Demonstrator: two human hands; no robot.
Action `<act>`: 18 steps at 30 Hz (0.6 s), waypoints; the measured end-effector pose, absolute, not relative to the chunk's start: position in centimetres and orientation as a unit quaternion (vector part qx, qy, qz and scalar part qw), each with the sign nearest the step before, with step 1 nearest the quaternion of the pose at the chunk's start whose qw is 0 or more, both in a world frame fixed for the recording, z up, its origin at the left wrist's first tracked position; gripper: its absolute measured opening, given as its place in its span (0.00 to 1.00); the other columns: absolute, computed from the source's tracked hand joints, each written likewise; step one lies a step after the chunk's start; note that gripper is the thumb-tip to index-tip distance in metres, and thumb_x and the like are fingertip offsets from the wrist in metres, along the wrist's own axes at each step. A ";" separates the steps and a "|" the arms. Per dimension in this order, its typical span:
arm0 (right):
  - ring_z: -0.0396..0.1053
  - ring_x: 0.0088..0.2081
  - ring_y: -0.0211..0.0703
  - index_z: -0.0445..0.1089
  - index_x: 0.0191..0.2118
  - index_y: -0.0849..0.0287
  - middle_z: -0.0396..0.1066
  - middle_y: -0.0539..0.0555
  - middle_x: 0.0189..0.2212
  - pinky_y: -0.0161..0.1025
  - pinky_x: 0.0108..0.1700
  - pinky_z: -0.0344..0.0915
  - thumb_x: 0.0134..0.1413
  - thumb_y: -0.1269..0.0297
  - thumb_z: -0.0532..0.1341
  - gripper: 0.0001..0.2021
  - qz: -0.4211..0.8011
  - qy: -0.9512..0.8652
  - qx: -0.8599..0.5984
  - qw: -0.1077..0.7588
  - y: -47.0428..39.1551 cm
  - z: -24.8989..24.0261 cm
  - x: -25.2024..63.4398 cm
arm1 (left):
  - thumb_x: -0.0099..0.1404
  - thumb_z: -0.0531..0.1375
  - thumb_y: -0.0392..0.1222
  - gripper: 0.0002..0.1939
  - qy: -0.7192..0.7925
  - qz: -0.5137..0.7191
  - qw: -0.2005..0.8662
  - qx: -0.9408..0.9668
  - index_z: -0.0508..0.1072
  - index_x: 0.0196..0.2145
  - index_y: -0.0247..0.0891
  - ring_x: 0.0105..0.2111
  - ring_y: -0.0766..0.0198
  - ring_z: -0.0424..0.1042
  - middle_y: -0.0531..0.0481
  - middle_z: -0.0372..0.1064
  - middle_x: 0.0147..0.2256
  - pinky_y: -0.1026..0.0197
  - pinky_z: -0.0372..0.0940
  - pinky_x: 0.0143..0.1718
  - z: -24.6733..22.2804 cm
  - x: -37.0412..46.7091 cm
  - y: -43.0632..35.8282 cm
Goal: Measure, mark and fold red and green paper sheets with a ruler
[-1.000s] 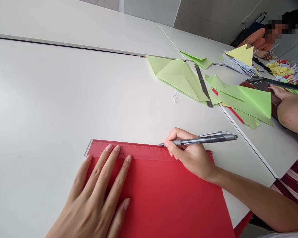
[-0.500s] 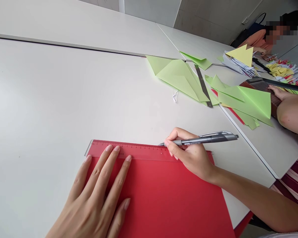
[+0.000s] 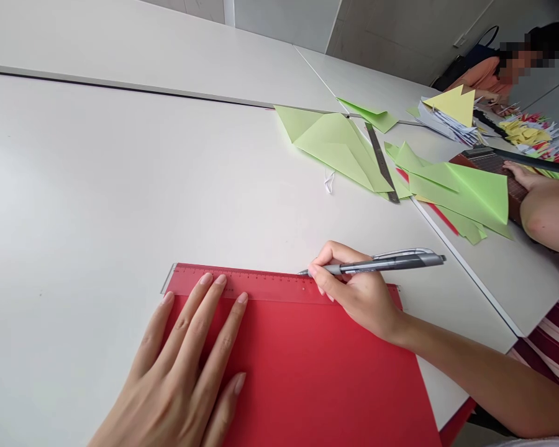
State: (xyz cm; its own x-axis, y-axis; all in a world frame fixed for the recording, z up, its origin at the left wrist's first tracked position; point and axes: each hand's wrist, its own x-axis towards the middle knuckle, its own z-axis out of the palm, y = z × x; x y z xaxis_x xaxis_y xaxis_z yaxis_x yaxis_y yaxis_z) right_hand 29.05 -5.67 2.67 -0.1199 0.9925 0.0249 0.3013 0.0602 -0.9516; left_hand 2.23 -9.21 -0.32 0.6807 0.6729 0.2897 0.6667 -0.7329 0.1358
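Note:
A sheet of red paper (image 3: 330, 372) lies flat on the white table in front of me. Along its far edge rests a clear plastic ruler (image 3: 270, 287), its printed scale facing away from me. My left hand (image 3: 181, 366) is spread, with several fingertips pressing on the ruler and the rest of the hand over the paper's left side. Between the thumb and fingers of my right hand (image 3: 354, 288) is a grey and clear pen (image 3: 391, 261). The pen's tip touches or nearly touches the scaled edge of the ruler, right of its middle.
Folded green paper (image 3: 330, 146) lies at the back, with a dark metal ruler (image 3: 381, 161) beside it. More green sheets (image 3: 470, 186) sit to the right, near another person's arm (image 3: 549, 205) and a brown paper cutter (image 3: 482, 162). A table seam (image 3: 470, 276) runs at right.
Almost nothing differs. The view has shifted very slightly; both hands, the pen and the ruler keep their places on the red paper.

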 end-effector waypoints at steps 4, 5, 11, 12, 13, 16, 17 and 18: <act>0.55 0.22 0.32 0.58 0.27 0.55 0.58 0.43 0.19 0.32 0.24 0.55 0.63 0.68 0.58 0.12 0.432 -0.611 -0.533 0.396 -5.6 2.6 29.1 | 0.68 0.47 0.46 0.37 0.367 0.161 0.010 0.916 0.40 0.71 0.37 0.69 0.45 0.45 0.46 0.42 0.70 0.43 0.39 0.70 -0.4 2.3 -9.1; 0.55 0.22 0.32 0.58 0.27 0.55 0.58 0.42 0.19 0.32 0.24 0.55 0.63 0.67 0.58 0.12 0.430 -0.612 -0.534 0.395 -5.6 2.6 29.1 | 0.68 0.47 0.46 0.37 0.367 0.160 0.011 0.916 0.40 0.71 0.37 0.69 0.45 0.45 0.46 0.42 0.71 0.43 0.39 0.70 -0.5 2.3 -9.1; 0.56 0.22 0.32 0.58 0.27 0.55 0.58 0.43 0.19 0.32 0.24 0.56 0.63 0.67 0.59 0.13 0.428 -0.610 -0.537 0.394 -5.7 2.7 29.2 | 0.68 0.48 0.46 0.38 0.370 0.155 0.020 0.916 0.39 0.71 0.39 0.69 0.45 0.45 0.48 0.43 0.70 0.44 0.37 0.70 -0.4 2.1 -9.2; 0.56 0.22 0.32 0.58 0.27 0.55 0.58 0.43 0.19 0.32 0.25 0.56 0.63 0.67 0.59 0.12 0.428 -0.610 -0.538 0.394 -5.7 2.8 29.1 | 0.68 0.49 0.46 0.38 0.371 0.155 0.022 0.915 0.39 0.71 0.40 0.69 0.45 0.45 0.48 0.44 0.70 0.45 0.37 0.70 -0.4 2.1 -9.3; 0.56 0.22 0.32 0.58 0.27 0.55 0.58 0.43 0.19 0.32 0.25 0.56 0.63 0.66 0.59 0.12 0.428 -0.610 -0.538 0.393 -5.7 2.8 29.1 | 0.68 0.49 0.46 0.38 0.372 0.154 0.024 0.915 0.39 0.71 0.40 0.69 0.46 0.45 0.48 0.44 0.70 0.46 0.37 0.70 -0.4 2.0 -9.3; 0.56 0.22 0.33 0.58 0.27 0.55 0.58 0.43 0.19 0.32 0.25 0.56 0.63 0.67 0.58 0.12 0.428 -0.612 -0.539 0.389 -5.7 2.8 29.1 | 0.68 0.49 0.46 0.38 0.373 0.154 0.029 0.915 0.40 0.71 0.40 0.69 0.45 0.46 0.48 0.46 0.70 0.46 0.37 0.71 -0.4 2.0 -9.2; 0.56 0.22 0.33 0.58 0.27 0.55 0.58 0.43 0.19 0.32 0.25 0.56 0.63 0.67 0.58 0.13 0.428 -0.613 -0.539 0.388 -5.7 2.8 29.1 | 0.68 0.49 0.47 0.38 0.373 0.154 0.031 0.914 0.40 0.71 0.41 0.69 0.45 0.47 0.48 0.46 0.69 0.46 0.37 0.71 -0.5 2.0 -9.2; 0.56 0.22 0.33 0.58 0.27 0.55 0.58 0.43 0.19 0.32 0.24 0.56 0.63 0.67 0.58 0.13 0.428 -0.613 -0.538 0.388 -5.7 2.8 29.1 | 0.68 0.49 0.47 0.38 0.375 0.154 0.032 0.914 0.40 0.71 0.41 0.69 0.45 0.47 0.49 0.47 0.69 0.46 0.37 0.71 -0.5 2.0 -9.2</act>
State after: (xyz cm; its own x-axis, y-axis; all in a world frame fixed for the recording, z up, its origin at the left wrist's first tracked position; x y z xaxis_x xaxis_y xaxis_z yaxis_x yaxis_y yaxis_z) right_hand 29.11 -5.73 2.80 -0.1192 0.9928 0.0145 0.3282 0.0531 -0.9431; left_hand 2.02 -9.20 -0.54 0.6721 0.6947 0.2562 0.6748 -0.7171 0.1744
